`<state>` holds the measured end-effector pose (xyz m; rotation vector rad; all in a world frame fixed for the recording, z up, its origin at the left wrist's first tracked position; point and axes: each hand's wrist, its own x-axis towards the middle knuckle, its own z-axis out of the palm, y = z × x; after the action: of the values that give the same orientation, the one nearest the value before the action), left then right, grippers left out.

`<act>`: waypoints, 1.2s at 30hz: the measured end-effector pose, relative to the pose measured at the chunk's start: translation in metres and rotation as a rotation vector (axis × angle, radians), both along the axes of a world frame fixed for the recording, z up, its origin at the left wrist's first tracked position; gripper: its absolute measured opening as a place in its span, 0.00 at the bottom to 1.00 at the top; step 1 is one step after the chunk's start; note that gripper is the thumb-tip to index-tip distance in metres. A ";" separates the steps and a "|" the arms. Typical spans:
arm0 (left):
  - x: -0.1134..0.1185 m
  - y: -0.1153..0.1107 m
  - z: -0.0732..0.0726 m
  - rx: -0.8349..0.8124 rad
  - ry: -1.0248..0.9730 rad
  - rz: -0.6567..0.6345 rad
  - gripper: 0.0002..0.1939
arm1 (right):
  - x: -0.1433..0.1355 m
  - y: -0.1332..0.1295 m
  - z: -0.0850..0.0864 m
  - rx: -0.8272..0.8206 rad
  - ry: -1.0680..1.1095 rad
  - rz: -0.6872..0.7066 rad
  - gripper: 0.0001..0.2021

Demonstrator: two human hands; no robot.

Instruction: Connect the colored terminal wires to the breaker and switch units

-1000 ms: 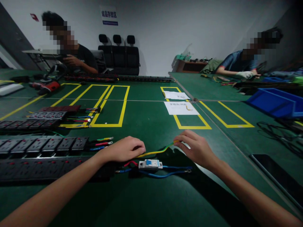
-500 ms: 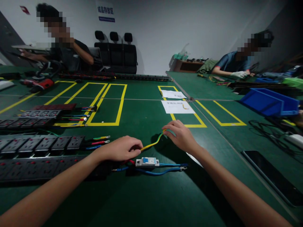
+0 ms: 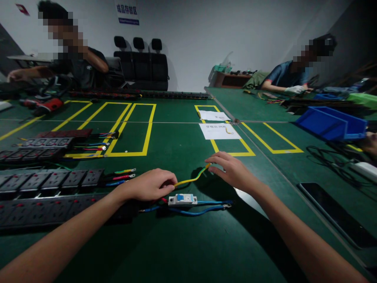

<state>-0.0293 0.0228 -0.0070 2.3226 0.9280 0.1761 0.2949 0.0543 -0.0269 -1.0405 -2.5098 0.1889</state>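
A yellow-green wire [image 3: 191, 181] stretches between my two hands above the green table. My left hand [image 3: 154, 184] is closed around its left part, with the thumb and fingers together. At the wire's right end, my right hand [image 3: 228, 167] holds it loosely between thumb and fingertips. Just below the wire lies a white circuit breaker [image 3: 182, 199] with a blue switch. Blue wires [image 3: 203, 212] with a metal lug run right from it, and a red wire end shows at its left. My left forearm partly covers black socket strips [image 3: 55, 210].
More socket strips [image 3: 64, 180] with lugged wires lie at left. A phone [image 3: 332, 214], black cables [image 3: 326, 163] and a blue bin [image 3: 330, 124] are at right. Paper sheets [image 3: 219, 131] lie ahead among yellow tape outlines. Two people sit across the table, near a red drill [image 3: 48, 106].
My right hand has shifted a little right with the wire's end, and its fingers look looser. My left hand stays nearly in place. The view has shifted slightly.
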 end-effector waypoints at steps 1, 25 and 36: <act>0.000 0.000 0.000 0.003 0.001 -0.002 0.12 | 0.001 0.001 0.000 0.012 0.000 -0.003 0.13; 0.000 0.002 0.000 -0.036 0.073 -0.006 0.12 | 0.003 0.025 -0.044 -0.389 0.769 -0.376 0.34; 0.000 0.003 0.002 -0.049 0.081 -0.012 0.13 | 0.002 0.024 -0.044 -0.420 0.757 -0.351 0.35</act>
<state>-0.0298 0.0255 -0.0055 2.3040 0.9472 0.0547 0.2969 0.0786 -0.0707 -1.2453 -1.6122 0.8511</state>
